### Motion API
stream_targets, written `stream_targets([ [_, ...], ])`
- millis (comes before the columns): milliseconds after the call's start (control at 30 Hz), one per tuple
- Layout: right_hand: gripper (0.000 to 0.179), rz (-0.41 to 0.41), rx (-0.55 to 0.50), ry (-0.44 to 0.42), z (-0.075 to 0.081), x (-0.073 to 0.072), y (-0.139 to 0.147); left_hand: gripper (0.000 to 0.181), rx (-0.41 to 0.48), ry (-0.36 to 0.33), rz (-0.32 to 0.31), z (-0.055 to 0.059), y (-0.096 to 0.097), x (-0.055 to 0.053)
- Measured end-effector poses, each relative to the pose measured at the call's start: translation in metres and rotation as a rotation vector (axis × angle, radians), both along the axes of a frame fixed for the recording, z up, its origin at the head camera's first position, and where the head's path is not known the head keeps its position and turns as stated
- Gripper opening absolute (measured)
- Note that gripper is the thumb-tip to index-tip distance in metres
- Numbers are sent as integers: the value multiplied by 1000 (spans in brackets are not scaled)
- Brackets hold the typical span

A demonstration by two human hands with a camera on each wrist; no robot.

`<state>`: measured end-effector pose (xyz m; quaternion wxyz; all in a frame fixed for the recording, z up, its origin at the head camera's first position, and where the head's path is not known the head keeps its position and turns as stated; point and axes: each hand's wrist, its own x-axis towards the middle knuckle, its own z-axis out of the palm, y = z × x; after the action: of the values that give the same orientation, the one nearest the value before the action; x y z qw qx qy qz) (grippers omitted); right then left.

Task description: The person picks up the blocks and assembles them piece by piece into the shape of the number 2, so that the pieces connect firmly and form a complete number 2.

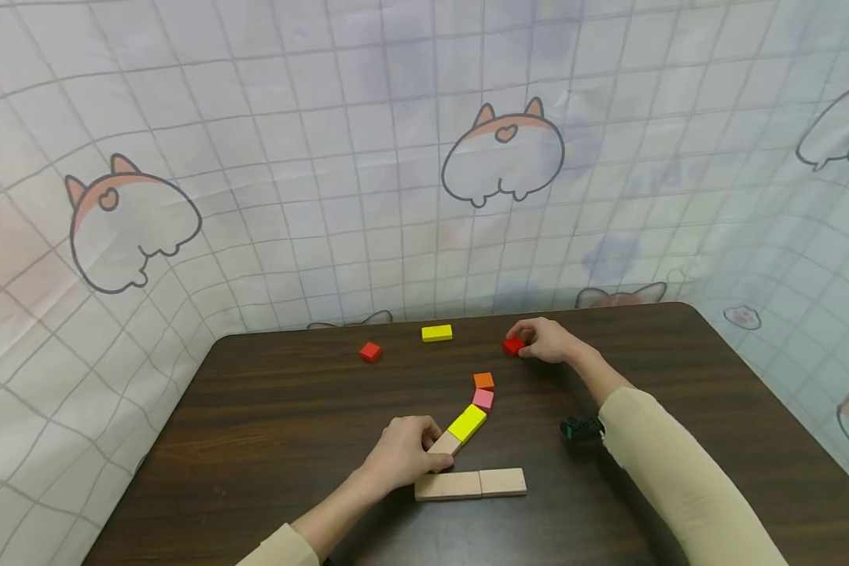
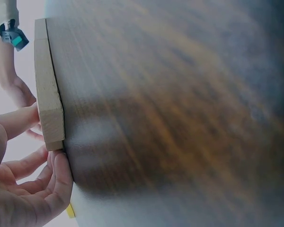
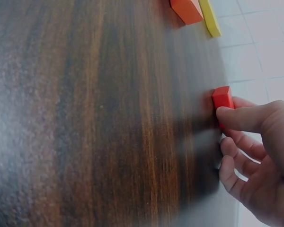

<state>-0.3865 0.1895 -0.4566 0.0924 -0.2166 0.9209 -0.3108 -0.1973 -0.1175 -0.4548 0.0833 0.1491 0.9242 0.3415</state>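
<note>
Table: dark brown, streaked grain running side to side, far right corner rounded, a dull sheen in both wrist views. Behind its back edge hangs pale cloth, ruled in grey squares, lightly creased, with blue and pinkish smudges; it turns forward at left and right to close in three sides. Printed on it: round cartoon animals seen from behind, eared, some heart-marked; a paw print low at right. Right hand far out near the back edge, fingers pinching a red block that lies right of centre, thumb on one side. Left hand nearer, thumb and fingers gripping a wood block, the near end of a bent line: yellow block, pink block, orange block curving away toward the back. Just nearer the person, two plain slabs lie end to end, crosswise. Toward the back edge, well apart: far yellow block and, left of it, a second red block. Light sleeves on both arms; black device with a green patch at the right cuff.
</note>
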Motion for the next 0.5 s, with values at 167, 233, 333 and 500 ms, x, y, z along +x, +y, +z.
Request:
stream_targets([
  [167,29,24,-2,-2,1,1,0,34,-6,-3,2,-1,0,0],
  [233,28,32,-3,4,2,1,0,34,-9,-1,4,-1,0,0],
  [333,28,36,-5,4,2,1,1,34,-11,-1,3,0,0,-1],
  [500,27,52,-1,6,3,0,1,34,-8,1,-1,1,0,-1],
])
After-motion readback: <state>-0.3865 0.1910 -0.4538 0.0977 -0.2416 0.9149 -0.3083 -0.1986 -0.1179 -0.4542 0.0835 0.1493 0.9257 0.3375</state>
